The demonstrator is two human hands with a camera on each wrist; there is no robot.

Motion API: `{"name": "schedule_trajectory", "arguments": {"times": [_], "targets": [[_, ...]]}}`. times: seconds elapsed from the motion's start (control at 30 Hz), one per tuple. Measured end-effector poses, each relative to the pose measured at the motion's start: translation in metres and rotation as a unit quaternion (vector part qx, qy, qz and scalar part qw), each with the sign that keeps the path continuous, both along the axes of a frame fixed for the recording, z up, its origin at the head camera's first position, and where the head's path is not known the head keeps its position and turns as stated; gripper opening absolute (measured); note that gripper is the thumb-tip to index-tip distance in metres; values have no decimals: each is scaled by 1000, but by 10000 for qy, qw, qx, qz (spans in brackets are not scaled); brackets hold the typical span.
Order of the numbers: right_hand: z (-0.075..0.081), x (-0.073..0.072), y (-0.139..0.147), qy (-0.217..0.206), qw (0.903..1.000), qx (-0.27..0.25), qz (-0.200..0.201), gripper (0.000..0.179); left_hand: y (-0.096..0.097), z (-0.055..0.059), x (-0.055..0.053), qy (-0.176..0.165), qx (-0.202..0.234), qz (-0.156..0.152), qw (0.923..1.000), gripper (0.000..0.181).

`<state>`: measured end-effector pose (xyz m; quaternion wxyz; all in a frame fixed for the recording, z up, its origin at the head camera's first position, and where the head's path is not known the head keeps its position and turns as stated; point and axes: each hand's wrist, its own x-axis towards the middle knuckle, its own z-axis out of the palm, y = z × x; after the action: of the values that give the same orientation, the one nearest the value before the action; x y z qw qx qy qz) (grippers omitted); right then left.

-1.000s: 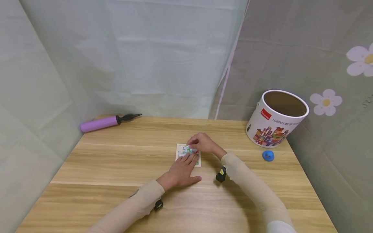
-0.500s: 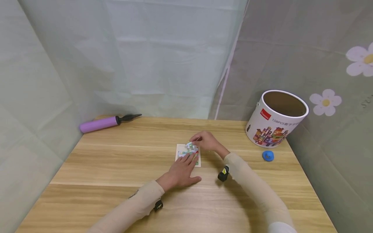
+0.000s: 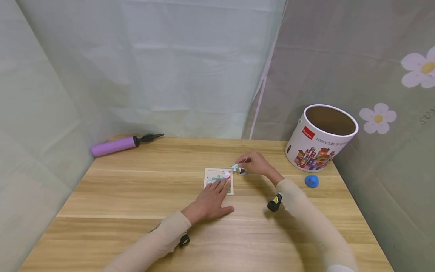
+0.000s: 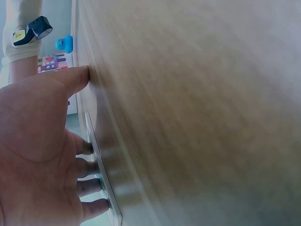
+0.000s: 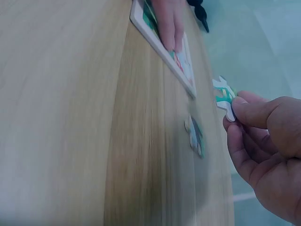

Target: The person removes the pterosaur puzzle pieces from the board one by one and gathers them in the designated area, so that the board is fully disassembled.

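Shifted rightward: our right hand (image 3: 256, 164), pinching puzzle piece (image 5: 225, 99) | below frame centre: our left hand (image 3: 211, 198), slightly spread, on board (image 3: 212, 172) | piece likely light, stiff; grip edges

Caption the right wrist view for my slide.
Right hand pinching a puzzle piece, another piece on the table, left hand on the puzzle.

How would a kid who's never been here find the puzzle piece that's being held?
On the wooden table, find the pale square frame under the left hand. Just past its far right corner is the right hand, with a small white-and-green puzzle piece in its grip. Another loose piece lies on the table nearby; yours is the one held up off it.
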<state>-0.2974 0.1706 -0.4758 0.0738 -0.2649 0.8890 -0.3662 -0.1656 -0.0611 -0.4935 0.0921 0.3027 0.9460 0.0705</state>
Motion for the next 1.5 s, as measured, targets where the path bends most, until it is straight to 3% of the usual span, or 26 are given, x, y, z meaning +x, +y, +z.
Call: {"name": "schedule_trajectory", "arguments": {"times": [0.57, 1.03, 1.5], "targets": [[-7, 2, 51, 243, 9995, -93, -175, 12, 0, -6, -1, -86, -32, 96, 9999, 89], [-17, 5, 60, 310, 9989, 167, -300, 9, 0, -5, 1, 78, 15, -9, 10000, 87], [-21, 6, 59, 273, 9978, 381, -474, 10, 0, 2, 2, -25, -22, -12, 10000, 85]]}}
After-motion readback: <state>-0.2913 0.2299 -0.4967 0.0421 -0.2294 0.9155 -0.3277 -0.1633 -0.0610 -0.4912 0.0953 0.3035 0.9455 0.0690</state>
